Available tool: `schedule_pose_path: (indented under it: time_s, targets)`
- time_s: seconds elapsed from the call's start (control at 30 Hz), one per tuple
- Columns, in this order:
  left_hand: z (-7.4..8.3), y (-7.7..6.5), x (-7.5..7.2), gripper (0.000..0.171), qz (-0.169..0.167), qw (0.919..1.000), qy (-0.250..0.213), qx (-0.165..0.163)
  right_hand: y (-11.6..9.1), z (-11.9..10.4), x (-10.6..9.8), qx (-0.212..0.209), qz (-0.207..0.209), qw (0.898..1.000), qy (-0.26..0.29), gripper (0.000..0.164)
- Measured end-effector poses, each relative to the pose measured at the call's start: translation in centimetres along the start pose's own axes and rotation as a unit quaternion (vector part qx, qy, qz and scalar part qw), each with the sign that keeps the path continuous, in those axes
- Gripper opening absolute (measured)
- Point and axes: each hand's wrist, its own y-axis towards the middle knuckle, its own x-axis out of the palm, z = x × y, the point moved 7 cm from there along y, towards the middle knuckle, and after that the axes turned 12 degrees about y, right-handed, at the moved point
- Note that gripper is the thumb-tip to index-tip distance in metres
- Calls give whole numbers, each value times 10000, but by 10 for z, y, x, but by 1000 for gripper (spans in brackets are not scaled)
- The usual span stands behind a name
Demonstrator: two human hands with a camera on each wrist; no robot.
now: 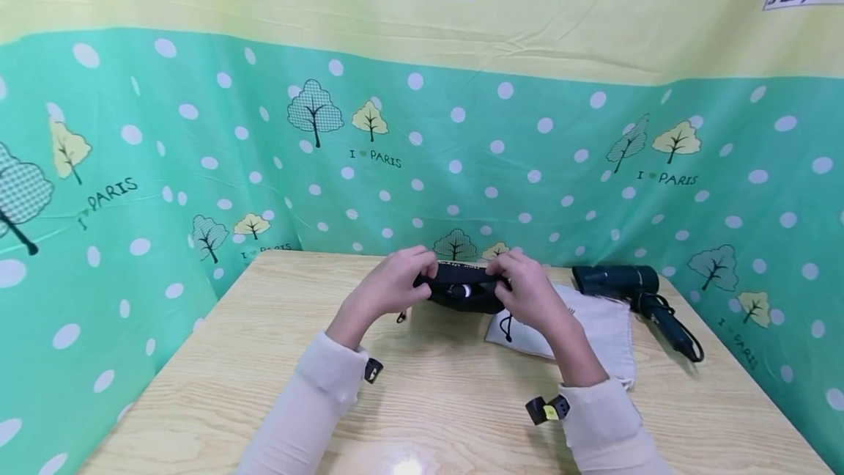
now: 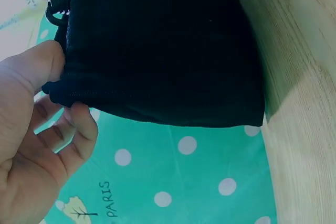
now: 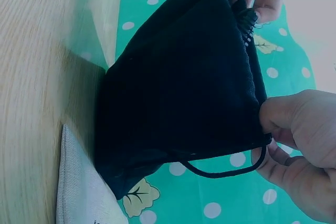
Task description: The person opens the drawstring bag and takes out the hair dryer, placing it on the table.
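Observation:
A black drawstring bag stands upright at the far part of the table, its mouth spread between two hands. My left hand pinches the left side of the rim between thumb and fingers. On the opposite side, my right hand pinches the rim the same way; a loop of black cord hangs by its fingers in the right wrist view. Inside the mouth lies a dark item with a whitish ring. Both wrist views catch white-tipped bristles at the opening; the rest of that item is hidden by the cloth.
To the right, a whitish cloth bag lies flat on the wooden table. Beyond it rests a dark hair dryer with its cord bundled along the handle. A green and yellow printed curtain encloses the table's back and sides.

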Motion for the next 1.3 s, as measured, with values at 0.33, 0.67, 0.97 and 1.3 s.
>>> schedule_pose_path:
  time_s: [0.33, 0.67, 0.97, 1.3]
  targets:
    - [-10, -3, -2, 21, -244, 9992, 9, -325, 0, 4, -2, 179, -56, 9998, -111, 26]
    - [-17, -4, -4, 22, -278, 9991, -46, -303, -1, 8, -7, 197, -65, 9997, -125, 26]
    - [-21, -6, -9, 23, -203, 9995, -144, -219, -1, 8, -6, 297, -506, 9983, 57, 29]
    - [-22, -9, -12, 26, -271, 9990, -357, -93, -6, 9, -9, 193, -989, 9937, 486, 32]
